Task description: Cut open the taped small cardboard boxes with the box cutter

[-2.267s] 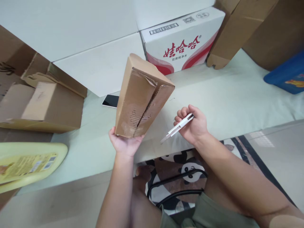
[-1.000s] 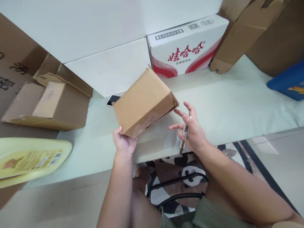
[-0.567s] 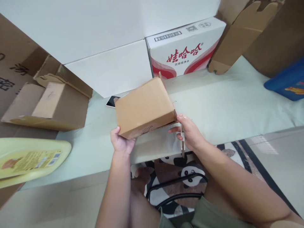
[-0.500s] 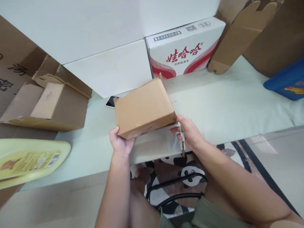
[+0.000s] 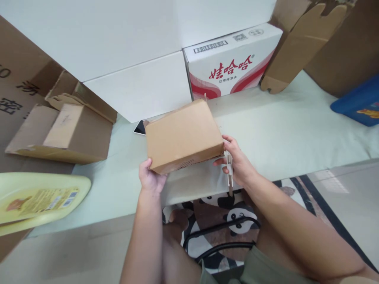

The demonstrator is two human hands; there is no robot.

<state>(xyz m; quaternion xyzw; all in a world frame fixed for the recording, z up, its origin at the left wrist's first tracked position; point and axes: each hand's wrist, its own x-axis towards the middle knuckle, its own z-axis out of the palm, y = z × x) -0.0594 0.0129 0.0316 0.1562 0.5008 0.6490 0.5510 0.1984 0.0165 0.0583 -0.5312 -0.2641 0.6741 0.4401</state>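
Observation:
A small brown cardboard box (image 5: 183, 136) is held just above the pale green table (image 5: 281, 130), its plain face up. My left hand (image 5: 151, 179) grips its near left corner from below. My right hand (image 5: 237, 163) steadies the box's near right corner with the fingertips while it also holds a white utility knife (image 5: 229, 175), which points down toward me. The knife's tip hangs over the table's front edge.
A black phone (image 5: 139, 127) lies behind the box. A white and red printed carton (image 5: 231, 63) and white boxes (image 5: 139, 88) stand at the back. An open brown box (image 5: 68, 132) lies at left, a yellow tray (image 5: 38, 199) near left, a blue item (image 5: 359, 102) far right.
The box has been turned from standing on end, seam toward me, to lying flat with a plain face up. My right hand swung the knife downward and came to the box's right corner.

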